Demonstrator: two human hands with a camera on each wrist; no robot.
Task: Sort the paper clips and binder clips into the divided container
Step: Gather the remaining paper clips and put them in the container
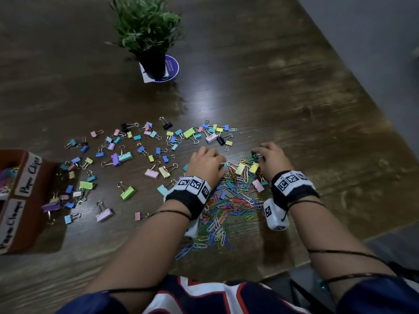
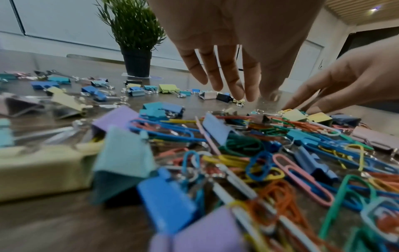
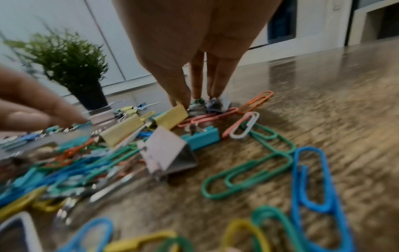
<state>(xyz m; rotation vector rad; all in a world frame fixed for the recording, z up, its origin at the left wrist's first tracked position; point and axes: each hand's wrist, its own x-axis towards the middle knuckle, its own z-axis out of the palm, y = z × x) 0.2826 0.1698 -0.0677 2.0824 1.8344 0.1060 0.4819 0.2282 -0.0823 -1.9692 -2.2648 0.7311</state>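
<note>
A heap of coloured paper clips point(image 1: 231, 202) mixed with a few binder clips lies on the dark wooden table in front of me. Pastel binder clips point(image 1: 123, 157) are scattered to the left and behind it. The brown divided container point(image 1: 13, 152), labelled "Paper Clips" and "Paper Clamps", stands at the left edge with some clips inside. My left hand point(image 1: 207, 162) hovers over the heap's far left, its fingers point(image 2: 228, 81) straight and holding nothing. My right hand point(image 1: 274, 159) reaches down at the heap's far right. Its fingertips point(image 3: 196, 88) touch small clips beside a yellow binder clip point(image 3: 172, 114).
A potted green plant point(image 1: 147, 30) stands on a round coaster at the back centre. The table's right edge runs diagonally close to my right hand, and its near edge is by my body. Bare wood lies between the plant and the clips.
</note>
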